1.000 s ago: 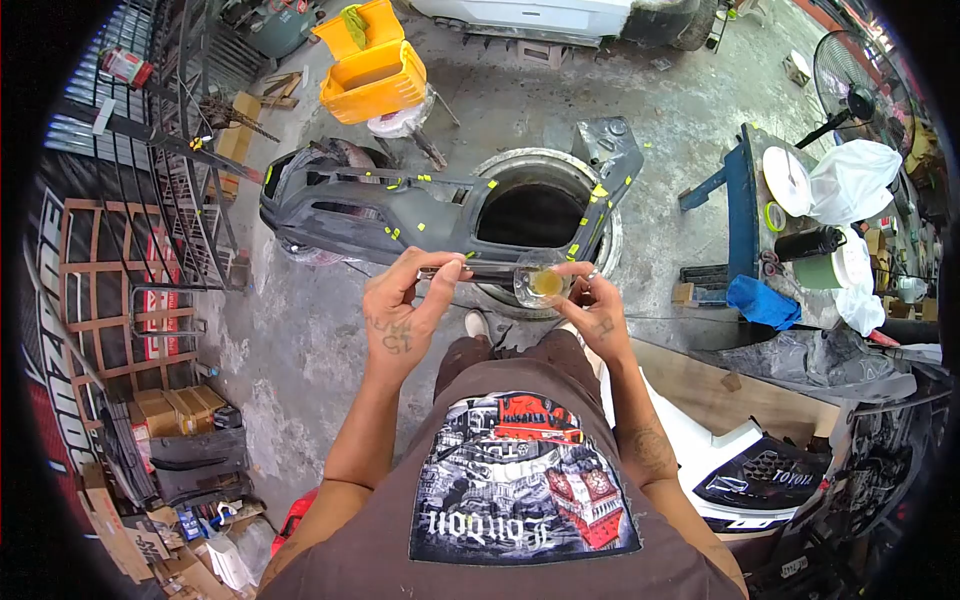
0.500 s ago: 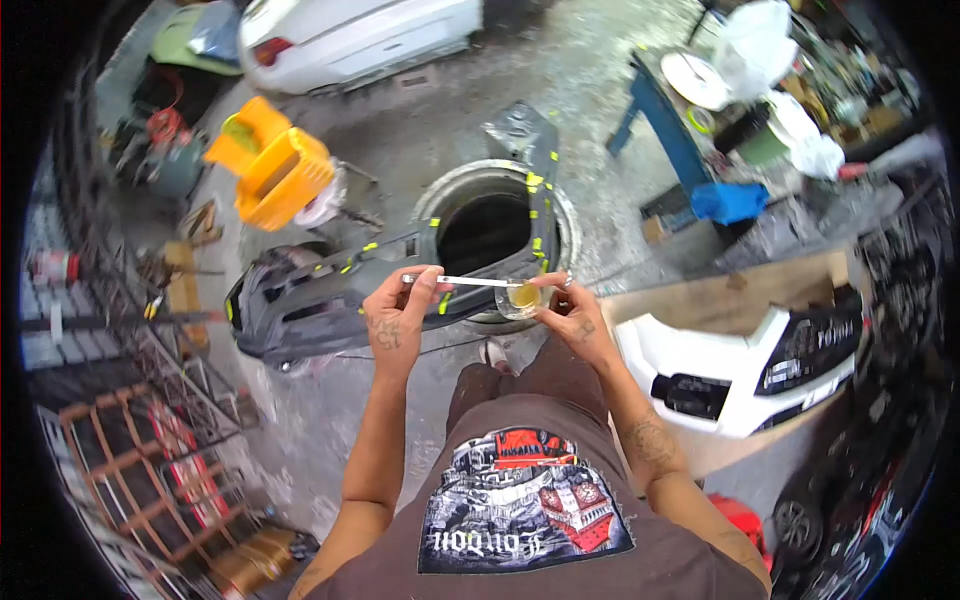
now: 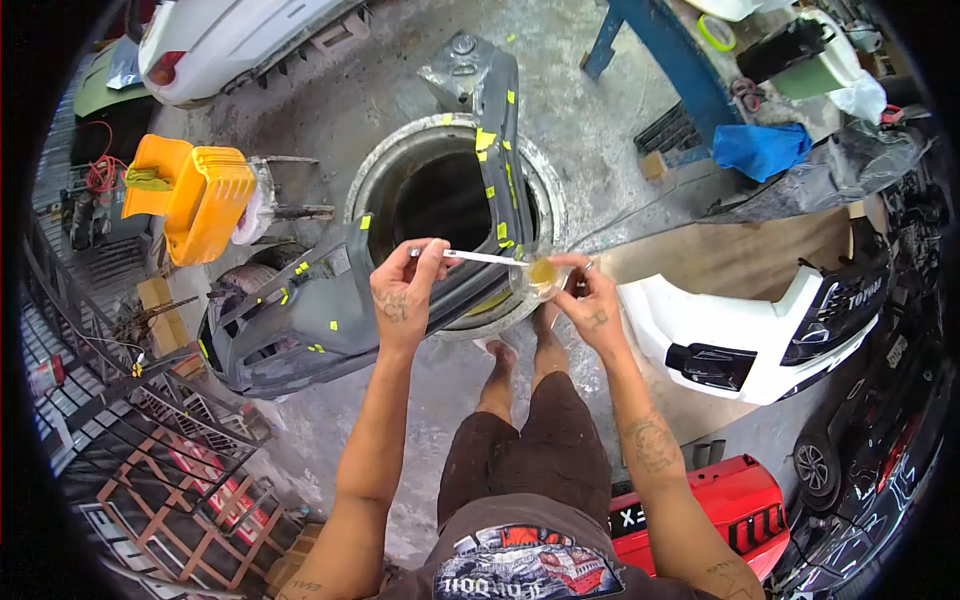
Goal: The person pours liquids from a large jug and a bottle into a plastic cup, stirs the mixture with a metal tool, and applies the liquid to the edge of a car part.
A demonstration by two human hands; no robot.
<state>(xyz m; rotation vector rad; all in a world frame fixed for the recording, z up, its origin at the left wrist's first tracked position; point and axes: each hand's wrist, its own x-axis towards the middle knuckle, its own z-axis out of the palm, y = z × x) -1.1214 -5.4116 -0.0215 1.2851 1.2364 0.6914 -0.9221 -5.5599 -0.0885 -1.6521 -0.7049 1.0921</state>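
My left hand (image 3: 405, 292) is closed around one end of a thin white stick (image 3: 482, 257). The stick's far end reaches into a small clear cup (image 3: 524, 284) with yellowish material in it. My right hand (image 3: 590, 305) pinches that cup from its right side between thumb and fingers. Both hands are raised in front of me, above a dark grey car bumper (image 3: 345, 318) dotted with bits of yellow tape. That bumper lies across the rim of a large round drum (image 3: 385, 150).
A white bumper (image 3: 660, 325) rests on cardboard (image 3: 725, 240) at the right, with a red car part (image 3: 740, 500) below it. Left of the drum stands a yellow bucket (image 3: 205, 200). Behind are a white car body part (image 3: 225, 45) and a blue-legged bench (image 3: 665, 50).
My view has shifted, bringing my legs and the red part more into sight. Both hands keep their grips, and the stick's tip stays at the cup.
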